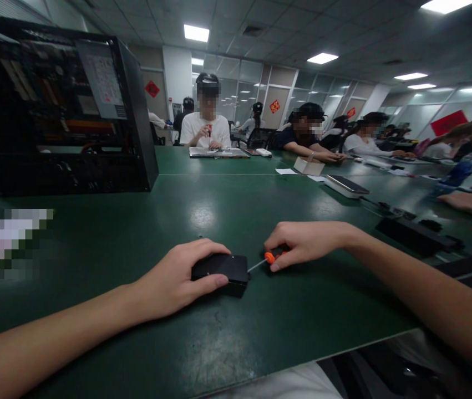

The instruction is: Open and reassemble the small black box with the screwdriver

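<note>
Stretching across the frame, a long dark-green matte table (144, 233) carries an open black desktop computer case (61, 111) at its far left, circuit boards showing inside; a white label on the case is too blurred to read. Several people sit along the far and right sides of the table, red paper decorations on the walls behind them, their characters illegible. A flat silver device (346, 185) and a small white box (308, 165) lie well apart from the work. Near the front edge, the left hand (177, 280) lies cupped over a small black rectangular plastic box (221, 270), thumb pressed along its near side, pinning it flat to the table. The right hand (306, 242) pinches the orange-and-black handle of a small precision screwdriver (267, 259), its thin metal shaft meeting the box's right end. Rigid and probably light, the box looks prone to sliding on the smooth surface; gripping its long sides seems soundest. No brand is visible on either.
</note>
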A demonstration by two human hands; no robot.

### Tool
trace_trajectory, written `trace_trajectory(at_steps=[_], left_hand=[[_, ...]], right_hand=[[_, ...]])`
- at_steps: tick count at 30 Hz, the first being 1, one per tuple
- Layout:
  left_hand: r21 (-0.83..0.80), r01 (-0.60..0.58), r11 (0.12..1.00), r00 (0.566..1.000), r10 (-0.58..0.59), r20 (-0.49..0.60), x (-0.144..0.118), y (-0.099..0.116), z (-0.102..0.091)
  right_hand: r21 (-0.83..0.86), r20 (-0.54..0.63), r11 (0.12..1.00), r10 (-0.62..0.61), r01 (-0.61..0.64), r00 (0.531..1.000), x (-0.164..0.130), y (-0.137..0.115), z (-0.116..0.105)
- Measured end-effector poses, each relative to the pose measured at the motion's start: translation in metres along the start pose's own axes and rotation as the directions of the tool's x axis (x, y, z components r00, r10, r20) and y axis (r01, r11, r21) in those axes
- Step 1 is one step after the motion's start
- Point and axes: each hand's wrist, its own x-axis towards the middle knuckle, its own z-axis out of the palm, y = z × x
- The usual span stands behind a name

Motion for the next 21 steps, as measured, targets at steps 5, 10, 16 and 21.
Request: trace_trajectory(at_steps=[5,10,16,21], left_hand=[[0.002,0.003,1.0,1.0,-0.003,-0.004,-0.001,0.0,0.001],[-0.002,0.008,1.0,1.0,-0.008,0.002,-0.003,-0.004,-0.007],[-0.032,0.11,0.993,0.993,-0.108,0.051,-0.002,-0.015,-0.019],[-0.042,0.119,0.992,0.993,-0.119,0.009,0.0,-0.016,-0.016]], right_hand=[[0.057,-0.043,0.998,0.02,-0.018,0.999,0.001,-0.006,0.004],[-0.172,-0.236,0.983,-0.111,0.071,0.965,0.008,-0.006,0.009],[-0.553,-0.458,0.824,-0.425,0.124,0.781,0.014,-0.002,0.024],[-0.668,-0.485,0.742,-0.496,0.061,0.721,0.023,0.001,0.036]])
